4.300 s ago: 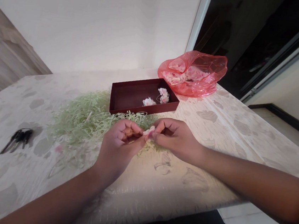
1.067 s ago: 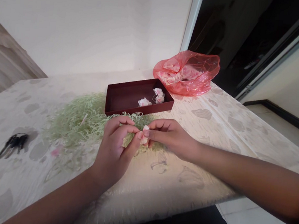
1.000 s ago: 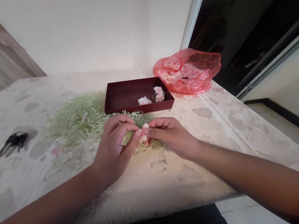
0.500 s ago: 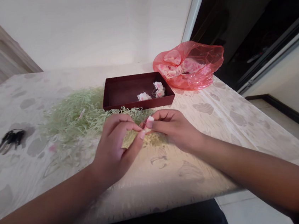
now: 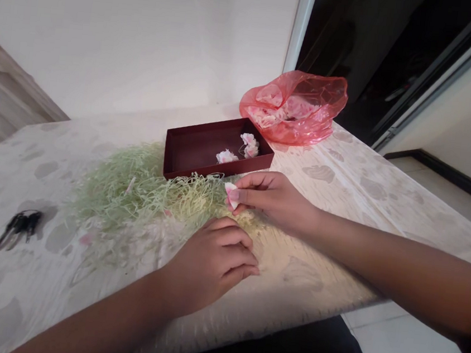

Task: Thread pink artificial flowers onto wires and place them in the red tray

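Note:
My right hand (image 5: 273,200) pinches a pink-and-white artificial flower petal (image 5: 230,196) between thumb and fingertips, above the near edge of the green shredded filler (image 5: 133,191). Palm down over the near part of the table, my left hand (image 5: 215,264) has its fingers curled and close together; its thumb and whatever lies under the fingers are hidden. Just beyond both hands stands a maroon open box (image 5: 215,170). Inside it, toward the right, lie white-pink artificial flowers (image 5: 226,156).
A translucent red plastic bag (image 5: 318,134) holding more pink-white flowers sits behind the box at the right. Keys (image 5: 20,227) lie at the far left. Petal scraps (image 5: 86,238) are scattered by the filler. The patterned tablecloth (image 5: 315,173) reaches the table's right edge.
My left hand has come away from the petal, moved down toward me and turned palm down. My right hand stays nearly in place, with the petal's broad face now showing.

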`<action>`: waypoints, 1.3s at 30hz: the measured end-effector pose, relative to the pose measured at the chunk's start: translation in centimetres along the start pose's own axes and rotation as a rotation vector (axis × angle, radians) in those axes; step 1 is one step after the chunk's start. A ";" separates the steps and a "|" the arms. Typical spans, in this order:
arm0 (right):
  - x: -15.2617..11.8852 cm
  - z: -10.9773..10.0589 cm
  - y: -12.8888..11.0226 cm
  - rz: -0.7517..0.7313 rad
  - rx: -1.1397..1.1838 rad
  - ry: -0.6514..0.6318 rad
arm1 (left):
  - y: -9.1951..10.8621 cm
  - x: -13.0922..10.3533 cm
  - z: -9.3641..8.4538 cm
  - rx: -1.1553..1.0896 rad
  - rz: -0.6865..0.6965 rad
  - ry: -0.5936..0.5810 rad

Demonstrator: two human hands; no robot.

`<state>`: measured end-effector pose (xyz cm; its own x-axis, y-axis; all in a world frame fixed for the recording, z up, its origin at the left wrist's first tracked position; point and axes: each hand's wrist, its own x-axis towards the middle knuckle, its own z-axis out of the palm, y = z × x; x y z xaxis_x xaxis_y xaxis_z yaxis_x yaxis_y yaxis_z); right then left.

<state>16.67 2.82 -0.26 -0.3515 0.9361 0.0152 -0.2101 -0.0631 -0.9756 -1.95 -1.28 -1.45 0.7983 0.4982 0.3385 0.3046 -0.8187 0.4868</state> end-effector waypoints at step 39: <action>-1.0 0.0 0.1 -0.115 -0.166 -0.088 | 0.0 -0.2 -1.8 -0.546 -0.619 0.412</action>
<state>17.03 1.84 -0.39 -0.4134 0.8997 0.1400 -0.1023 0.1069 -0.9890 -3.08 -0.87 -0.11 0.2945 0.9504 0.1003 0.2441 -0.1763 0.9536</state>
